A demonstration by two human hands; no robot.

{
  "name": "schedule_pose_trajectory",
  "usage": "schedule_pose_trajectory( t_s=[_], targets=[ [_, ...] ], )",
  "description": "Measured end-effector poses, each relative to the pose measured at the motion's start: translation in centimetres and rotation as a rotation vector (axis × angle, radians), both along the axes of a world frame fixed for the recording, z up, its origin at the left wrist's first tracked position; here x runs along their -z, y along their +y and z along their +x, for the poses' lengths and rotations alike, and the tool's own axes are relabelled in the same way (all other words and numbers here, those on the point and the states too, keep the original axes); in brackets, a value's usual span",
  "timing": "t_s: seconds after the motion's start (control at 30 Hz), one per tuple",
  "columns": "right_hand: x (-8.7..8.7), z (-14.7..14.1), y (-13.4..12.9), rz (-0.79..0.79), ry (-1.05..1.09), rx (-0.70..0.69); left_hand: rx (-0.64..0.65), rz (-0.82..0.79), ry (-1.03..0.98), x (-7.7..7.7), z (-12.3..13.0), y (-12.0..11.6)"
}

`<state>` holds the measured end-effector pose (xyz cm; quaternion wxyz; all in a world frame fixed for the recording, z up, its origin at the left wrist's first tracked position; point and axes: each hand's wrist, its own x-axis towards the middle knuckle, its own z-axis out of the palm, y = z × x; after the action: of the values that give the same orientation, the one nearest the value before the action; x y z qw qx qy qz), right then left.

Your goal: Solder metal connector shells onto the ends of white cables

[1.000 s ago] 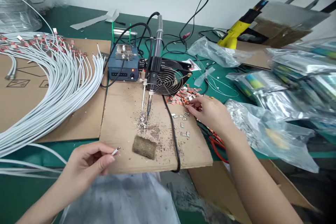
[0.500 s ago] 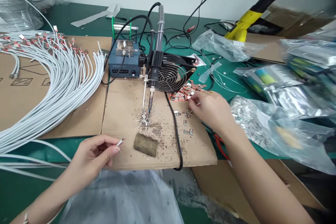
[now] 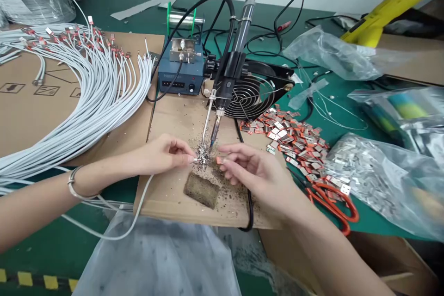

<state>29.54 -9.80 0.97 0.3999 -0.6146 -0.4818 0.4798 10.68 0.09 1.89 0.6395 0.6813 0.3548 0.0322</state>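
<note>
Pinched in my left hand is the end of a white cable, held just left of the soldering iron tip. My right hand grips a small orange and metal connector between thumb and fingers, right of the tip. The soldering iron stands clamped and tilted, its tip pointing down at a heap of solder bits. A brown sponge lies on the cardboard below both hands. Many orange and metal connectors are piled behind my right hand.
White cables spread across the left. A blue soldering station, solder spool and round fan stand behind. Red-handled scissors, a bag of metal parts and a yellow tool are at right.
My left hand has moved right and up with the cable end, toward the iron tip. My right hand has come left from the connector pile, now holding a connector. The view has shifted.
</note>
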Motion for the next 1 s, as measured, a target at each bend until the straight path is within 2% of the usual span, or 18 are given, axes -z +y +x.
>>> schedule_pose_trajectory(
  t_s=[0.13, 0.33, 0.73, 1.0],
  targets=[
    [0.9, -0.8, 1.2, -0.118, 0.217, 0.011, -0.010, 0.002, -0.018, 0.2, 0.9, 0.7],
    [1.8, -1.1, 1.7, -0.105, 0.397, 0.072, -0.046, -0.041, -0.019, 0.0, 1.1, 0.7],
    [1.5, -0.9, 1.3, -0.083, 0.406, 0.111, -0.051, 0.078, -0.080, 0.7, 1.2, 0.7],
    [1.5, -0.9, 1.3, -0.075, 0.401, 0.102, -0.054, 0.073, -0.083, 0.8, 1.3, 0.7]
  ],
)
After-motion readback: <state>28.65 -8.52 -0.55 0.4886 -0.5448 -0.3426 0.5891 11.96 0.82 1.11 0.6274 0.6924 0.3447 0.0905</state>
